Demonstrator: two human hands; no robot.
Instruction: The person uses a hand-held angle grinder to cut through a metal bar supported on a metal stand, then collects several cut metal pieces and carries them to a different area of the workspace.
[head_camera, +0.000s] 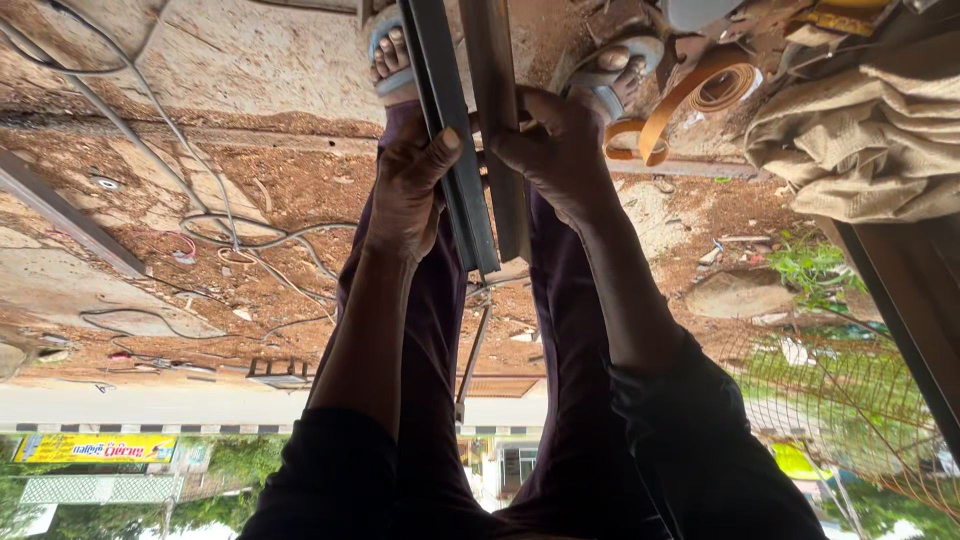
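Observation:
Two long dark metal bars run side by side from between my sandalled feet toward me over the dirt ground. My left hand (408, 185) grips the left metal bar (440, 90), thumb pressed on its face. My right hand (555, 150) wraps around the right metal bar (497, 60) from the other side. Both hands hold close to the bars' near ends, a little in front of my left foot (388, 58) and right foot (612, 75). My purple trouser legs lie behind both arms.
Grey cables (215, 225) loop over the ground at the left, near another metal strip (70, 220). A coiled orange strap (700, 92) and beige sacking (870, 140) lie at the upper right. A dark beam (905, 300) and wire mesh (860, 400) sit at the right.

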